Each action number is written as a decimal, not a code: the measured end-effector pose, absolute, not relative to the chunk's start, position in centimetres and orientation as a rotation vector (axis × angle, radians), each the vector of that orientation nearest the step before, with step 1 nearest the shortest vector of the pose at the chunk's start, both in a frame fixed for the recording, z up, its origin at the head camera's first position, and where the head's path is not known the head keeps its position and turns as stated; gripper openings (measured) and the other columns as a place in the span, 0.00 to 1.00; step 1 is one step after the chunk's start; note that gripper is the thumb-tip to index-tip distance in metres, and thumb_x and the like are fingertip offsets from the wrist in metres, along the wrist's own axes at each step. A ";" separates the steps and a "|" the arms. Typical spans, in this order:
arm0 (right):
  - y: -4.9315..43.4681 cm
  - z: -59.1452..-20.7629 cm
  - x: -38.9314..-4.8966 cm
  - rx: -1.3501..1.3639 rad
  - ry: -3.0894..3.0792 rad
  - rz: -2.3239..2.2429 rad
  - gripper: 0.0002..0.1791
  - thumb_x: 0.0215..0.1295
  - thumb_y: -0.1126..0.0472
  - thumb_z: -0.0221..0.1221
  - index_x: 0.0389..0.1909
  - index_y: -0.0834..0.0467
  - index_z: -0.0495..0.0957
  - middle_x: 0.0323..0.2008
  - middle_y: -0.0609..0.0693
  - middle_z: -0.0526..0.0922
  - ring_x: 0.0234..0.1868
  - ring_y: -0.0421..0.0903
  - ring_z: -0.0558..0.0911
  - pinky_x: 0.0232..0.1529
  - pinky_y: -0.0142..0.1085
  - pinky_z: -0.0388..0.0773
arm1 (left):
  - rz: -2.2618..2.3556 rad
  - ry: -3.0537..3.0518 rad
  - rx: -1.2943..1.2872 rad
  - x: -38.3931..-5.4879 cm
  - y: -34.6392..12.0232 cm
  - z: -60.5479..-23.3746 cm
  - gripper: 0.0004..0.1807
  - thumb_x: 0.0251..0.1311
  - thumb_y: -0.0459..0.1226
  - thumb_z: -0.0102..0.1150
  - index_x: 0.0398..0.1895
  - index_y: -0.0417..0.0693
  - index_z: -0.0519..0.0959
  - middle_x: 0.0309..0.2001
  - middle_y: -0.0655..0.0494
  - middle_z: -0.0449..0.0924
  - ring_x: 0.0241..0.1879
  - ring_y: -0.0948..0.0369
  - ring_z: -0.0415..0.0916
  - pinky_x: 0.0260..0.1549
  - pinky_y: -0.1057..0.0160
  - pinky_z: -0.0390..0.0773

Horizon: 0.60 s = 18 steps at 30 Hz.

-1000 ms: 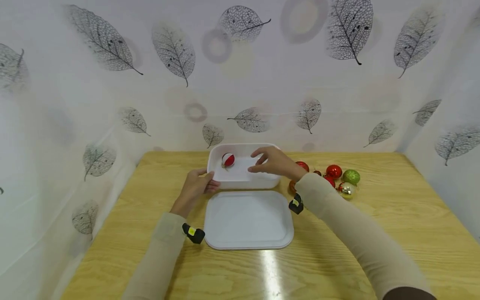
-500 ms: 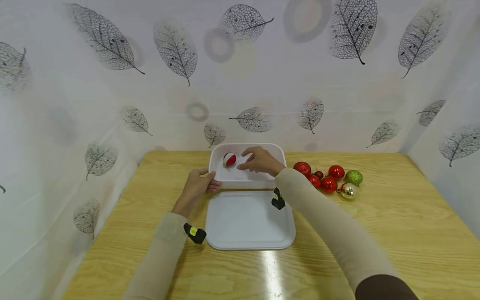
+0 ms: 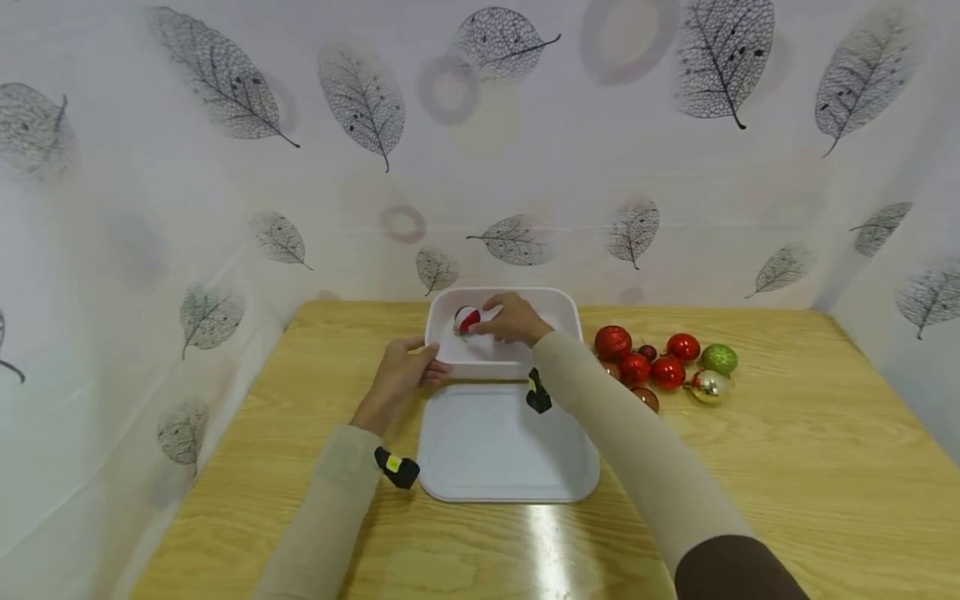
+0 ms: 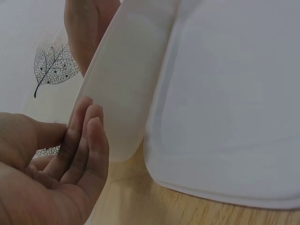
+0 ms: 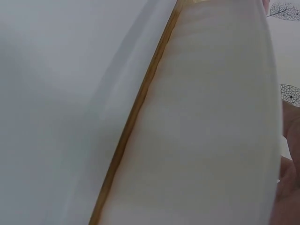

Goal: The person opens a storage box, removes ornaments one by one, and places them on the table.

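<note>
A white plastic container (image 3: 502, 370) stands at the far side of the table. My left hand (image 3: 400, 368) grips its left end, thumb at the rim and fingers against the outer wall, as the left wrist view also shows on the container wall (image 4: 124, 84). Inside lies a red-and-white Christmas bauble (image 3: 463, 318) near the left end. My right hand (image 3: 517, 320) reaches over the container, thumb and index finger parted, with the fingertips right at the bauble's right side. In the right wrist view the container wall hides most of the right hand (image 5: 290, 159).
A flat white lid (image 3: 506, 442) lies just in front of the container. To the right sit several baubles, among them red ones (image 3: 667, 372), a green one (image 3: 719, 358) and a gold one (image 3: 708, 387). A leaf-patterned curtain (image 3: 360, 192) hangs behind the table.
My right hand has moved left inside the container until its fingertips meet the bauble. More baubles on the right show from behind the sleeve. My left hand keeps its grip on the container.
</note>
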State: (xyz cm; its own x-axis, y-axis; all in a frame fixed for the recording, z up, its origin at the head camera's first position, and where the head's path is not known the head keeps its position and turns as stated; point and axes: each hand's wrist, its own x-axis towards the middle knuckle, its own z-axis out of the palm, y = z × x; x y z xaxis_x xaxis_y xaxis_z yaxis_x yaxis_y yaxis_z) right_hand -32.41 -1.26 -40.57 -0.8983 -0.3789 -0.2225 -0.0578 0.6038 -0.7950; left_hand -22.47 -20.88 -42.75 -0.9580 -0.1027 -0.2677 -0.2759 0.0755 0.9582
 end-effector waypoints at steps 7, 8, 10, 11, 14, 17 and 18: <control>-2.1 -41.2 -32.9 -0.337 2.551 -1.139 0.35 0.62 0.49 0.71 0.64 0.64 0.74 0.40 0.60 0.84 0.33 0.49 0.81 0.33 0.36 0.80 | 2.020 2.197 -0.397 -22.5 -20.8 -42.6 0.23 0.77 0.35 0.51 0.67 0.28 0.69 0.28 0.45 0.86 0.25 0.60 0.85 0.29 0.66 0.87; -2.2 -41.2 -32.9 -0.331 2.557 -1.138 0.36 0.61 0.48 0.71 0.64 0.63 0.74 0.40 0.59 0.83 0.32 0.48 0.80 0.32 0.34 0.78 | 2.023 2.191 -0.399 -22.5 -20.8 -42.6 0.23 0.77 0.35 0.51 0.67 0.28 0.69 0.28 0.46 0.86 0.25 0.61 0.85 0.29 0.66 0.87; -2.3 -41.4 -33.2 -0.318 2.564 -1.138 0.36 0.61 0.48 0.72 0.64 0.63 0.74 0.40 0.58 0.83 0.31 0.46 0.79 0.29 0.32 0.76 | 2.027 2.180 -0.407 -22.6 -20.8 -42.6 0.23 0.77 0.35 0.51 0.67 0.29 0.69 0.28 0.46 0.86 0.25 0.61 0.85 0.29 0.66 0.87; -2.4 -41.5 -33.3 -0.311 2.564 -1.137 0.36 0.61 0.48 0.72 0.64 0.63 0.74 0.39 0.57 0.83 0.30 0.46 0.79 0.28 0.32 0.75 | 2.030 2.175 -0.406 -22.6 -20.8 -42.6 0.23 0.77 0.35 0.51 0.67 0.28 0.69 0.28 0.46 0.86 0.25 0.61 0.85 0.29 0.66 0.87; -2.7 -41.9 -33.6 -0.308 2.575 -1.139 0.36 0.60 0.48 0.72 0.64 0.62 0.74 0.38 0.57 0.83 0.29 0.45 0.78 0.27 0.31 0.75 | 2.036 2.163 -0.409 -22.7 -20.8 -42.6 0.23 0.77 0.35 0.51 0.68 0.28 0.68 0.28 0.46 0.86 0.24 0.61 0.84 0.28 0.67 0.87; -3.1 -42.3 -33.9 -0.322 2.592 -1.136 0.35 0.59 0.48 0.73 0.63 0.62 0.75 0.36 0.56 0.83 0.27 0.44 0.77 0.26 0.31 0.75 | 2.042 2.157 -0.411 -22.6 -20.8 -42.6 0.24 0.77 0.35 0.51 0.68 0.27 0.68 0.27 0.46 0.86 0.24 0.62 0.84 0.27 0.67 0.86; -3.2 -42.4 -34.0 -0.326 2.596 -1.138 0.35 0.59 0.48 0.73 0.62 0.62 0.76 0.36 0.56 0.83 0.26 0.43 0.77 0.26 0.31 0.75 | 2.043 2.155 -0.410 -22.6 -20.8 -42.6 0.23 0.77 0.35 0.51 0.68 0.27 0.68 0.27 0.46 0.86 0.23 0.62 0.84 0.27 0.68 0.86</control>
State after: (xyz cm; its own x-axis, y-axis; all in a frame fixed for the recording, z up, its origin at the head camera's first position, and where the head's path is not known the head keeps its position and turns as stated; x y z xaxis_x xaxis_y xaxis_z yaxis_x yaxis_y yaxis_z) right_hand -33.95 -3.22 -42.42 -0.9332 -0.3170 -0.1693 -0.0903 0.6629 -0.7433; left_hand -22.65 -20.75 -42.59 -0.9525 -0.0980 -0.2883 -0.2931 0.0386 0.9553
